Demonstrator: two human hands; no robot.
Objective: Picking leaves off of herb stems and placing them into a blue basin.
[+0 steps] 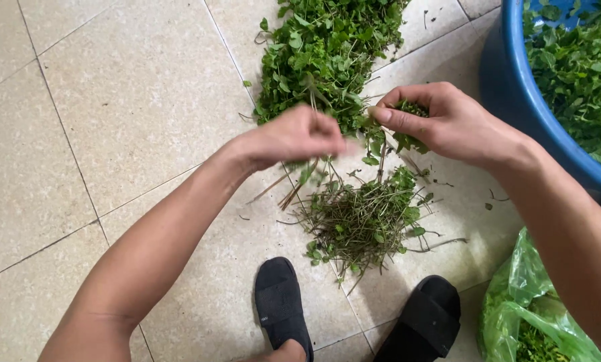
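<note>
Leafy green sprigs clamped in right hand, left hand fingers pinching thin stems

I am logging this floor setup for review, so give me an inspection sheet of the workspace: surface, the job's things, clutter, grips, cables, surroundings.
Surface: beige tiled floor with grout lines.
Job's things: pile of leafy greens ahead of the hands; heap of stems below them.
Clutter: loose leaf bits and stems scattered around the heap.
Grips: left hand pinches stems, blurred; right hand closed on a small bunch of greens.
Cables: nothing seen.
Surroundings: blue basin holding greens at right; green plastic bag at lower right; two black slippers at the bottom edge.
</note>
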